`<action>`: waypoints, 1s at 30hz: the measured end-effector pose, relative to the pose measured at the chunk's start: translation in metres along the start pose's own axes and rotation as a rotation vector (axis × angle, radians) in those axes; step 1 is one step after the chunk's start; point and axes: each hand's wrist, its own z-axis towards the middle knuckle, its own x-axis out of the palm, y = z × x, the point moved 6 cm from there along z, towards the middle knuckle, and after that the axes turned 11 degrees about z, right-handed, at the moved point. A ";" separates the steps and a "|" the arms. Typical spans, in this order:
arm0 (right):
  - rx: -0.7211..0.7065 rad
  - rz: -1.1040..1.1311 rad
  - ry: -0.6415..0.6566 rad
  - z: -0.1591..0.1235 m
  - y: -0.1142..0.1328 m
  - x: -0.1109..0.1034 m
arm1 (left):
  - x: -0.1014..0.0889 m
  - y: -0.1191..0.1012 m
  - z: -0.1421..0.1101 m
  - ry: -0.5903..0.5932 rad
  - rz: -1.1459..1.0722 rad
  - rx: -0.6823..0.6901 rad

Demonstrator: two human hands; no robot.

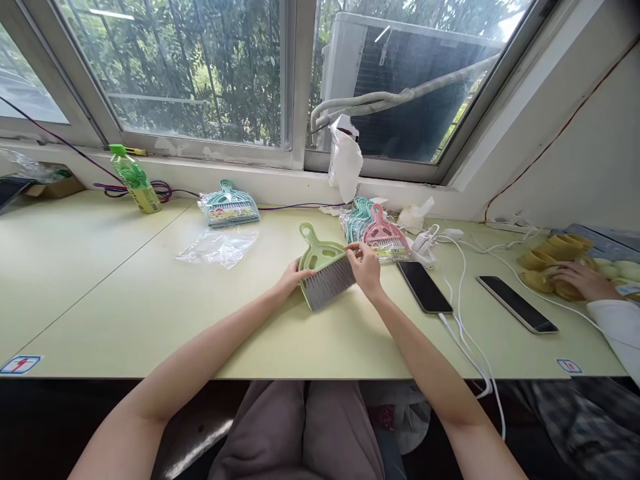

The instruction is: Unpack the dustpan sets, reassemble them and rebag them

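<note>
A small green dustpan (319, 252) lies on the pale green table (150, 313) with a grey-bristled hand brush (330, 283) resting in it. My left hand (293, 275) grips the dustpan's left edge, fingers curled round it. The fingers of my right hand (365, 267) are closed on the brush's right end near its top. A stack of packaged brush-and-dustpan sets in teal and pink (375, 233) sits just beyond my right hand.
An empty clear plastic bag (217, 247), a packaged teal set (231, 207) and a green bottle (135, 179) lie at the left. Two phones (424, 287) (517, 305) with white cables lie at the right. Another person's hand (580, 280) rests on yellow items (555, 253).
</note>
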 end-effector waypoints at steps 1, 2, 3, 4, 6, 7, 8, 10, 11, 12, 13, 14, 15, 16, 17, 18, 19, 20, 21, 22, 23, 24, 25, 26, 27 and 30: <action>-0.006 -0.004 -0.028 0.003 -0.004 -0.004 | -0.012 0.004 0.004 -0.097 -0.022 -0.025; -0.006 -0.015 -0.050 0.006 -0.009 -0.006 | -0.025 0.007 0.008 -0.194 -0.046 -0.048; -0.003 -0.029 -0.056 0.008 -0.014 -0.007 | -0.037 0.010 0.012 -0.279 -0.075 -0.067; -0.002 -0.047 -0.044 0.009 -0.019 -0.004 | -0.048 0.014 0.015 -0.347 -0.108 -0.084; -0.022 -0.108 0.054 0.007 -0.027 0.009 | -0.067 0.019 0.021 -0.440 -0.161 -0.114; -0.039 -0.152 0.132 0.004 -0.030 0.019 | -0.074 0.021 0.023 -0.473 -0.180 -0.126; -0.049 -0.203 0.213 0.000 -0.033 0.029 | -0.080 0.022 0.024 -0.502 -0.195 -0.133; -0.033 -0.305 0.346 -0.009 -0.039 0.049 | -0.087 0.023 0.024 -0.552 -0.232 -0.137; -0.008 -0.343 0.389 -0.014 -0.042 0.057 | -0.087 0.023 0.023 -0.568 -0.253 -0.135; 0.019 -0.368 0.420 -0.018 -0.044 0.063 | -0.087 0.023 0.022 -0.579 -0.271 -0.131; 0.042 -0.383 0.444 -0.021 -0.045 0.067 | -0.086 0.022 0.021 -0.584 -0.282 -0.128; 0.053 -0.387 0.465 -0.023 -0.045 0.070 | -0.084 0.022 0.020 -0.583 -0.285 -0.128; 0.048 -0.382 0.484 -0.025 -0.044 0.072 | -0.083 0.022 0.020 -0.581 -0.283 -0.127; 0.033 -0.372 0.493 -0.025 -0.042 0.072 | -0.081 0.021 0.019 -0.580 -0.282 -0.125; 0.015 -0.358 0.490 -0.025 -0.040 0.071 | -0.080 0.020 0.019 -0.580 -0.287 -0.122; 0.000 -0.340 0.475 -0.024 -0.038 0.069 | -0.079 0.020 0.019 -0.581 -0.297 -0.121; -0.010 -0.319 0.450 -0.022 -0.037 0.066 | -0.079 0.020 0.019 -0.584 -0.313 -0.120; -0.011 -0.296 0.421 -0.021 -0.036 0.062 | -0.078 0.020 0.019 -0.586 -0.332 -0.117; -0.004 -0.273 0.393 -0.019 -0.036 0.059 | -0.078 0.021 0.019 -0.585 -0.348 -0.114; 0.008 -0.249 0.376 -0.018 -0.037 0.057 | -0.078 0.021 0.020 -0.582 -0.358 -0.113; 0.025 -0.224 0.372 -0.016 -0.039 0.056 | -0.078 0.021 0.020 -0.578 -0.364 -0.112; 0.052 -0.197 0.378 -0.015 -0.041 0.055 | -0.078 0.021 0.020 -0.575 -0.366 -0.111; 0.085 -0.171 0.390 -0.015 -0.043 0.055 | -0.078 0.021 0.020 -0.571 -0.365 -0.111; 0.117 -0.145 0.409 -0.014 -0.046 0.055 | -0.077 0.021 0.020 -0.569 -0.362 -0.114; 0.141 -0.121 0.431 -0.014 -0.047 0.055 | -0.077 0.021 0.020 -0.569 -0.358 -0.116; 0.168 -0.076 0.461 -0.013 -0.048 0.057 | -0.077 0.019 0.019 -0.573 -0.351 -0.113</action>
